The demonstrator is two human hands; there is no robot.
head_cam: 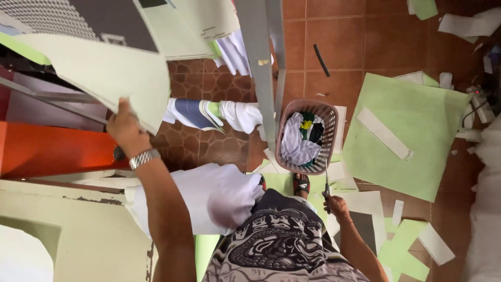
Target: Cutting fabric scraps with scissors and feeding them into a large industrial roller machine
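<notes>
- Left hand (125, 128) is up at the bench, fingers closed on the edge of a big pale-green card sheet (104, 70), wristwatch (144, 158) showing; sheet tilts off the table toward the person.
- Right hand (336, 204) hangs low by the knee, fist wrapped round scissors (326, 188), blades pointing at the floor.
- Doing it well, imo: hold the sheet closer to its middle so it doesn't flop or crease, keep the scissors pointed down & away from the leg, watch the metal table leg (261, 78) when swinging the sheet out.
- Counts: 1 pink mesh basket (330, 137) w/ cloth in it, 1 large green sheet flat on the tiled floor (412, 130), approx. 6+ white paper strips scattered, 1 sandalled foot (301, 184) visible, white cloth bundle (214, 196) on the lap.
</notes>
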